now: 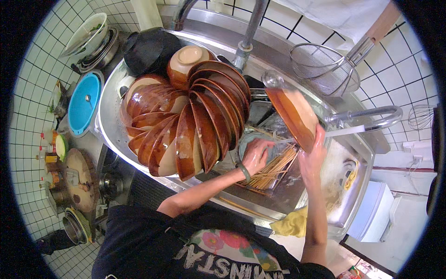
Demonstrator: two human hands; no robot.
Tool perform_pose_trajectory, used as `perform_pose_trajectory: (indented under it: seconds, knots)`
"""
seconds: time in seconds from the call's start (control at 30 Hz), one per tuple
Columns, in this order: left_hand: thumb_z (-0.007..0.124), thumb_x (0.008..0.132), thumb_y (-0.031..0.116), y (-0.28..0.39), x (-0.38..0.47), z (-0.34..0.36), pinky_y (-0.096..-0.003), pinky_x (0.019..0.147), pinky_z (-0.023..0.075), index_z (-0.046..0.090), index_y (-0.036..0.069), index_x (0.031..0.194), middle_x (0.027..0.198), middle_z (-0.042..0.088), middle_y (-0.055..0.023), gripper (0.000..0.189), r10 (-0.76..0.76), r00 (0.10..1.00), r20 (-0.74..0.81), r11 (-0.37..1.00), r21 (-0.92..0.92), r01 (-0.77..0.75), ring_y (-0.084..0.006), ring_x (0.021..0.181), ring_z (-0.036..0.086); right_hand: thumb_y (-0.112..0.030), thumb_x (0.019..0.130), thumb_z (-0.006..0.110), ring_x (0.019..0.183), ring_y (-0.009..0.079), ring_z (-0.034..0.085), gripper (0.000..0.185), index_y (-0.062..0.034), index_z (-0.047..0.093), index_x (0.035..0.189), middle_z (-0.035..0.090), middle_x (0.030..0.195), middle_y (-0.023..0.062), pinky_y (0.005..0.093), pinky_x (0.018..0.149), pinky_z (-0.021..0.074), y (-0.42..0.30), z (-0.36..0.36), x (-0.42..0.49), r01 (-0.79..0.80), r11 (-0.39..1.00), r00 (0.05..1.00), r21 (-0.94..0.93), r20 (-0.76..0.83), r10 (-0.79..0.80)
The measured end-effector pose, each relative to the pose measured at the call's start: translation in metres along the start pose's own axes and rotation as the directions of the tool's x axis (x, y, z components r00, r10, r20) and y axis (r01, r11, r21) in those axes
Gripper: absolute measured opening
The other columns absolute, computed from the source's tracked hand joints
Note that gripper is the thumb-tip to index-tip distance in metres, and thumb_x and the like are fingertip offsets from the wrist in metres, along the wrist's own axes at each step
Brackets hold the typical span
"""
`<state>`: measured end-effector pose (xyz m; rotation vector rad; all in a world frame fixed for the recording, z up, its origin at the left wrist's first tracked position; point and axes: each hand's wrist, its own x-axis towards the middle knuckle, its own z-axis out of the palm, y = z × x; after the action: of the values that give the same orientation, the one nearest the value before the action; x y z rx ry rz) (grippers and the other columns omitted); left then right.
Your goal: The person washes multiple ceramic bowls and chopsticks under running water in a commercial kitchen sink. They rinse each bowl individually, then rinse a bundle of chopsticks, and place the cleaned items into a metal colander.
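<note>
My right hand grips a brown-glazed bowl by its rim; the bowl is tilted on its side, with its pale unglazed base turned away from my left hand. My left hand, a dark bracelet at its wrist, is low in the sink basin above a blue-grey round dish. Its fingers are slightly apart, and nothing shows between them. A stream from the curved tap passes in front of the held bowl towards that hand. Beneath and between both hands lies a loose bundle of wooden chopsticks.
Many similar brown bowls lean nested in a ring on the metal drainer, beside black bowls. A mesh strainer rests behind the sink. A yellow cloth hangs on the front edge. Foamy water fills the right basin.
</note>
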<state>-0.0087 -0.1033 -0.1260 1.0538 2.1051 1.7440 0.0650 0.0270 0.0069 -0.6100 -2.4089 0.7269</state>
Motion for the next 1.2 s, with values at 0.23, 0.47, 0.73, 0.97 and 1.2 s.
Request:
perform_pose_trajectory:
  seconds: [0.23, 0.47, 0.73, 0.97, 1.2]
  knots:
    - [0.056, 0.08, -0.003, -0.037, -0.003, 0.021, -0.0451, 0.08, 0.0449, 0.062, 0.006, 0.093, 0.09, 0.061, -0.0145, 0.017, -0.029, 0.979, 0.201, 0.999, 0.041, 0.021, -0.0365, 0.09, 0.056, 0.004, 0.072, 0.058, 0.066, 0.049, 0.06, 0.057, -0.0075, 0.04, 0.125, 0.059, 0.066, 0.0277, 0.0548, 0.057, 0.046, -0.091, 0.049, 0.115, 0.363, 0.928, 0.926, -0.086, 0.145, -0.349]
    - [0.058, 0.083, 0.001, -0.069, -0.004, 0.016, -0.0447, 0.076, 0.0436, 0.062, 0.009, 0.089, 0.094, 0.06, -0.0125, 0.011, -0.074, 0.988, 0.134, 0.991, 0.124, 0.057, -0.0338, 0.089, 0.055, 0.003, 0.074, 0.057, 0.065, 0.046, 0.063, 0.043, -0.006, 0.043, 0.114, 0.061, 0.065, 0.025, 0.053, 0.056, 0.0499, -0.135, 0.084, 0.156, 0.565, 0.788, 0.817, -0.245, 0.303, -0.491]
    - [0.055, 0.083, 0.0, -0.079, -0.011, 0.024, -0.0475, 0.08, 0.0444, 0.063, 0.006, 0.088, 0.092, 0.059, -0.0139, 0.011, -0.126, 0.973, 0.195, 0.988, 0.117, 0.104, -0.0339, 0.09, 0.054, -0.006, 0.087, 0.049, 0.068, 0.0355, 0.067, 0.04, -0.007, 0.045, 0.127, 0.066, 0.075, 0.0185, 0.0451, 0.055, 0.0539, -0.172, 0.179, 0.217, 0.811, 0.525, 0.585, -0.259, 0.343, -0.734]
    - [0.059, 0.082, 0.003, -0.087, -0.008, 0.019, -0.0469, 0.091, 0.0427, 0.064, 0.003, 0.101, 0.106, 0.059, -0.0183, 0.019, -0.309, 0.913, 0.268, 0.928, 0.296, 0.227, -0.0356, 0.102, 0.053, -0.011, 0.09, 0.053, 0.082, 0.034, 0.07, 0.021, -0.0046, 0.054, 0.11, 0.07, 0.093, 0.0155, 0.0453, 0.066, 0.0576, -0.161, 0.224, 0.238, 0.846, 0.524, 0.515, -0.094, 0.391, -0.763]
    - [0.063, 0.086, 0.02, -0.134, -0.008, 0.022, -0.048, 0.107, 0.0344, 0.042, -0.003, 0.133, 0.135, 0.044, -0.0227, 0.057, -0.607, 0.753, 0.254, 0.655, 0.696, 0.294, -0.0384, 0.125, 0.042, -0.015, 0.09, 0.057, 0.088, 0.0318, 0.069, 0.029, -0.0052, 0.061, 0.117, 0.07, 0.095, 0.0159, 0.04, 0.077, 0.0553, -0.105, 0.142, 0.212, 0.626, 0.737, 0.663, 0.255, 0.323, -0.675]
